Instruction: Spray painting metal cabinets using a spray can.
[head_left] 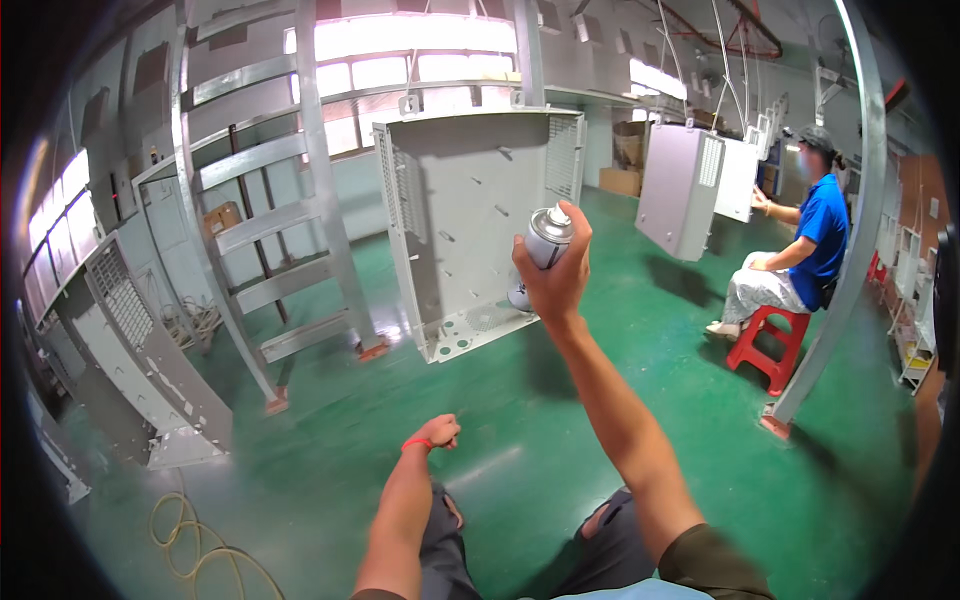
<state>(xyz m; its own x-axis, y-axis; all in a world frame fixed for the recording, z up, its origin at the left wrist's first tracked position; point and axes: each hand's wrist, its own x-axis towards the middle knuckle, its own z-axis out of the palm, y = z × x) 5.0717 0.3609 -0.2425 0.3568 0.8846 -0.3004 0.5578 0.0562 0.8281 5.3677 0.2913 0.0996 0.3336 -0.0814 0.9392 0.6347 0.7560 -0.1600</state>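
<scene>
My right hand (560,275) is raised and wrapped round a grey spray can (547,236), with the index finger on its silver top. The can is tilted, and the hand covers part of it. Just beyond it hangs a large open-fronted grey metal housing (465,200), with perforated sides and several short studs on its back panel. My left hand (440,431) is low over the green floor, its fingers curled closed and nothing seen in them. A red band circles that wrist.
A ladder-like metal frame (270,190) stands left of the housing. More metal housings (150,370) rest at the far left, near a coiled yellowish hose (195,540). At right, a person in blue (815,225) sits on a red stool (768,348) beside hanging panels (680,190) and a metal post (850,270).
</scene>
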